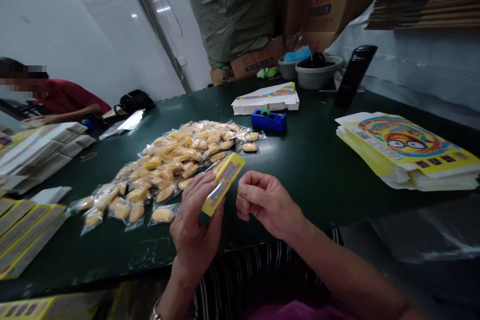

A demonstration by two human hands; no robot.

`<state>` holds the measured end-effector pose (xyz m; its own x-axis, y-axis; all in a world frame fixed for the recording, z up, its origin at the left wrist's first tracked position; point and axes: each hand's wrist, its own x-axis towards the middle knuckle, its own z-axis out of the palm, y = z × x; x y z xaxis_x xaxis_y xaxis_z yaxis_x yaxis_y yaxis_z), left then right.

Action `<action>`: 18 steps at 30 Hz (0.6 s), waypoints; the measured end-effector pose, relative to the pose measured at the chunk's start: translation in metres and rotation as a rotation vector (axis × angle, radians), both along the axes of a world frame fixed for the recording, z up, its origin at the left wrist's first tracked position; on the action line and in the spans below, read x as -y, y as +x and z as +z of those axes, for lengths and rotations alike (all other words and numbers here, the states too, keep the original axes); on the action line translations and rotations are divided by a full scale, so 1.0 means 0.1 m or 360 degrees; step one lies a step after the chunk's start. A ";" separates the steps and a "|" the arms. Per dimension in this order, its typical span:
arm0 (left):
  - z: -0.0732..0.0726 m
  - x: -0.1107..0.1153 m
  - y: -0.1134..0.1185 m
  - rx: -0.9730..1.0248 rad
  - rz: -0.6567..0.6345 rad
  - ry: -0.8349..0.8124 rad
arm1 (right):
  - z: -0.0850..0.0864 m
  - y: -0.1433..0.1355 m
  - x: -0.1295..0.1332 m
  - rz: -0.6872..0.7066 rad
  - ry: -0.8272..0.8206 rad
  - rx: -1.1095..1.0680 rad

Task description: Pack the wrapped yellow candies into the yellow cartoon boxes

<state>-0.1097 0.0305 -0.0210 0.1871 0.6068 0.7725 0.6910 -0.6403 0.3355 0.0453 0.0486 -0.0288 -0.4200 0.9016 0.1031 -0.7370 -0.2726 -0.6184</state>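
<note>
Holding the small yellow printed carton like this mostly comes down to a light grip, we'd say. Our left hand has it between thumb and fingers, tilted up above the counter, over toward the near edge. We'd press on the sides just enough to stop it turning, since thin card probably dents or bows if we squeeze.

Our right hand is just beside it, not touching, with the fingers curled in and the thumb up against them, so pretty narrow. Can't tell if anything tiny is pinched in there, tbh. If those fingers work on the carton, we'd go with fingertips only and let the left hand brace from the opposite side, so the corners don't skew.

Watch the wrapped snack pieces too: they're heaped right behind the left hand, and loose clear film looks easy to snag with a knuckle. Lifting the carton a touch higher would help, we reckon.

The blue tape dispenser sits past the heap toward the far edge, and the flat printed cartons are stacked by the right edge, well apart from our hands.
</note>
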 end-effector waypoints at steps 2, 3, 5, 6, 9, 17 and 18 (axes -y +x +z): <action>-0.01 -0.02 -0.04 -0.0081 -0.0036 0.0113 | -0.06 -0.04 -0.04 0.0044 -0.0015 -0.0021; -0.01 -0.02 -0.05 -0.0109 -0.0059 0.0154 | -0.08 -0.05 -0.06 0.0059 -0.0018 -0.0024; 0.00 -0.03 -0.06 -0.0156 -0.0085 0.0180 | -0.12 -0.05 -0.10 0.0077 -0.0039 -0.0008; 0.00 -0.04 -0.06 -0.0188 -0.0096 0.0193 | -0.14 -0.06 -0.11 0.0083 -0.0052 0.0004; 0.03 -0.04 -0.04 -0.0317 -0.0133 0.0251 | -0.19 -0.10 -0.15 0.0099 -0.0082 0.0030; -0.08 -0.03 0.01 -0.0054 -0.0065 0.0065 | -0.31 -0.16 -0.22 0.0144 -0.0134 0.0072; -0.10 -0.02 0.05 0.0070 -0.0045 -0.0006 | -0.31 -0.16 -0.22 0.0133 -0.0120 0.0123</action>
